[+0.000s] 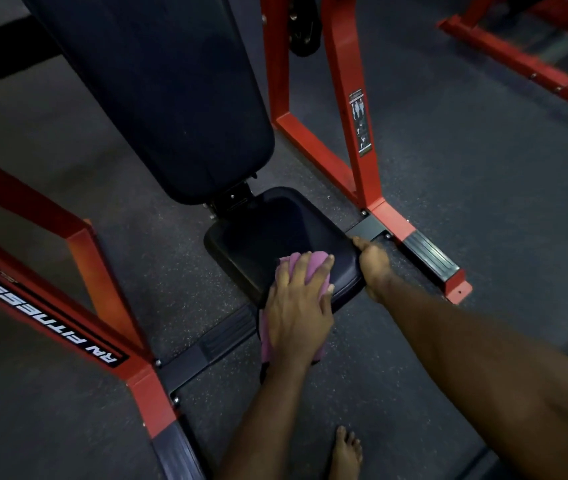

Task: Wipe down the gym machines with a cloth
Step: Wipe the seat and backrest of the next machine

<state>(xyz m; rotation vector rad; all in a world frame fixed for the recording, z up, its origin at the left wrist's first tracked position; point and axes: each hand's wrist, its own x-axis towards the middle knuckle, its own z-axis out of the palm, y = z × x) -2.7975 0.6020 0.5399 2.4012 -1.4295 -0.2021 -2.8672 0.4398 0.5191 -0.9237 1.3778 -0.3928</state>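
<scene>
Dark speckled rubber floor (448, 168) ran under the red frame (344, 64) of the gym machine, with its long black backrest (158, 98) slanting down toward the small black seat (275, 230). The pink cloth (313, 268) lay on the near edge of the seat, its lower part hanging over that edge toward the floor. My left grip (296, 306) lay flat on top of the cloth, fingers spread and pressing it against the pad. My right grip (374, 265) was at the seat's right edge, thumb on top and fingers curled round the rim, touching the pad just beside the cloth. A white-lettered label (50, 317) showed on the red bar to the left, and a sticker (360, 123) on the upright to the right. My bare foot (346, 452) stood on the floor near the bottom edge of the view.
</scene>
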